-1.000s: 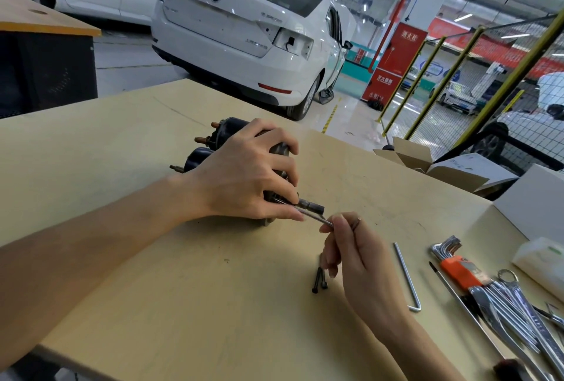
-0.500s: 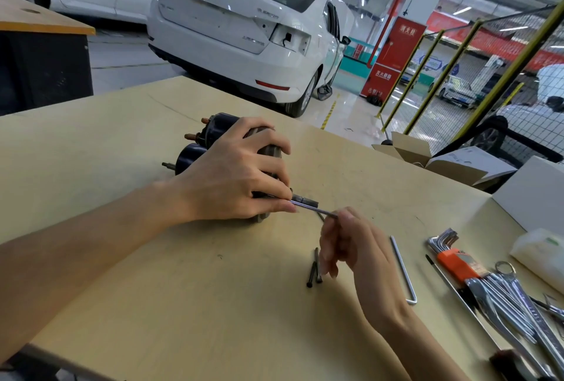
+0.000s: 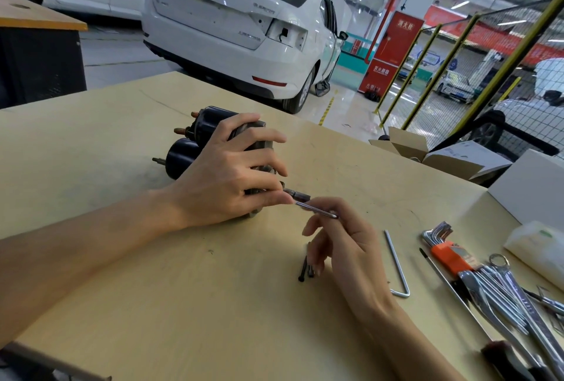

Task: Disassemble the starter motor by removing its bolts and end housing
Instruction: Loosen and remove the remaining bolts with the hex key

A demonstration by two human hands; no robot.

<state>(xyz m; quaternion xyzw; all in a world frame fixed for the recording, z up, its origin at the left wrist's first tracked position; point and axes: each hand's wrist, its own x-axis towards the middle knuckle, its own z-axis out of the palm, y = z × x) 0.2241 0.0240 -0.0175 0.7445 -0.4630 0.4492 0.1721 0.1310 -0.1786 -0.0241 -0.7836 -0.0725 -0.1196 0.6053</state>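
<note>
Pale wooden bench [image 3: 152,304] carries the starter motor [image 3: 195,142], lying on its side, clamped under the left hand [image 3: 225,179]. Right hand [image 3: 341,246] pinches a long bolt [image 3: 317,211] at the housing end; draw it out straight, motor held firm, toward the removed bolts [image 3: 305,270].

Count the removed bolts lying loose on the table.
2 that I can tell: dark bolts lying together on the table, just left of the right hand fingers, in front of the starter motor. The fingers may hide another.
</note>
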